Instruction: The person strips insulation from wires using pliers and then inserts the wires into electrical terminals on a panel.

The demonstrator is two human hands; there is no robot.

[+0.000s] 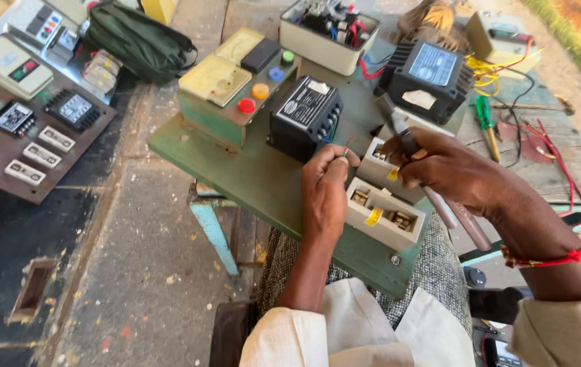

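My left hand (325, 187) pinches a thin wire end between thumb and forefinger, just above a white open-topped terminal block (387, 216) with brass contacts and a yellow sticker. My right hand (448, 168) grips a slim grey-handled tool (440, 197), its tip pointing up and left over a second white block (377, 165). Both blocks lie on a green metal bench (249, 173). A black ribbed electrical unit (306, 117) stands just beyond my left hand.
A green control box (236, 85) with coloured buttons stands at the back left of the bench. Behind are a white wired enclosure (328, 32), a second black unit (427, 78), a green-handled screwdriver (486, 122) and loose wires. A brown board of switchgear (29, 115) lies on the floor at left.
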